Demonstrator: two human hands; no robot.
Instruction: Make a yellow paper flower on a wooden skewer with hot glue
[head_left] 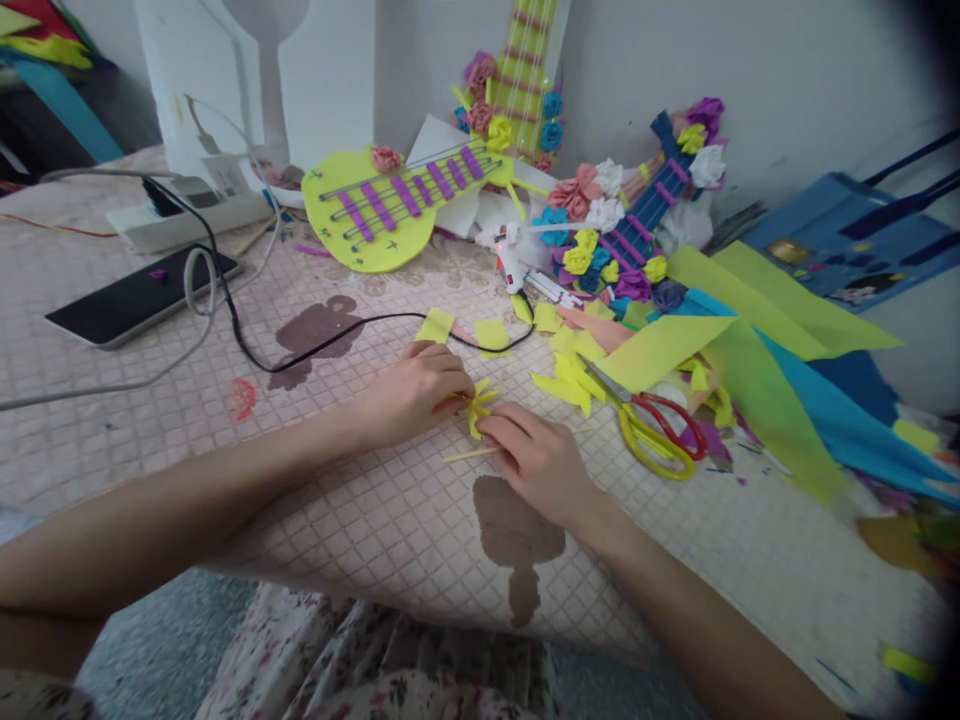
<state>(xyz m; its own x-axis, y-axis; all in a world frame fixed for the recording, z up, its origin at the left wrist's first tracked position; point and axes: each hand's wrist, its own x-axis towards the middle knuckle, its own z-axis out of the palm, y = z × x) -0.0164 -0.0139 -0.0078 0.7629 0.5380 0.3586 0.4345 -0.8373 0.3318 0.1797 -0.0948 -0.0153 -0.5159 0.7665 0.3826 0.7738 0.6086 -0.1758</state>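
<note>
A small yellow paper piece with splayed strips sits between the fingers, near a thin stick.

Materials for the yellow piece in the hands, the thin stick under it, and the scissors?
Yellow piece: likely crepe or similar paper; matte, with thin, folded strips.
Thin stick: possibly wood; pale, straight and slim, but plastic or rolled paper can't be excluded.
Scissors: blades look metal, grey; handles likely plastic, smooth, solid red and yellow.

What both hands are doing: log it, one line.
left hand: holding yellow paper piece; right hand: holding same piece; scissors: lying unheld
</note>
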